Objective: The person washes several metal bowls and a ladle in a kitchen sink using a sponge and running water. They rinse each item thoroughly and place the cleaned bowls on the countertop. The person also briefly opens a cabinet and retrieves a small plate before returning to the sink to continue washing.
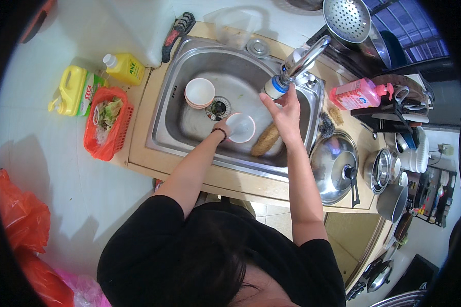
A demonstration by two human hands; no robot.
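In the stainless-steel sink (169, 126), my left hand (221, 126) grips the rim of a white bowl (241, 127) near its floor. My right hand (284, 109) is raised at the faucet filter (275, 87) with its blue ring, thumb and fingers apart around its lower end; a small pale thing shows by the palm, too hidden to name. Stacked white bowls (200, 91) stand left of the drain strainer (218, 108). Between my hands a brown loofah (266, 141) lies in the sink, partly behind my right hand.
Left of the sink are yellow detergent bottles (127, 69) and a red basket (127, 132) with a bag of scraps. On the right stand a pink pump bottle (357, 94), a steel-wool scrubber (325, 126), a glass-lidded pan (332, 169) and a knife rack (392, 115). A knife sharpener (178, 35) lies behind.
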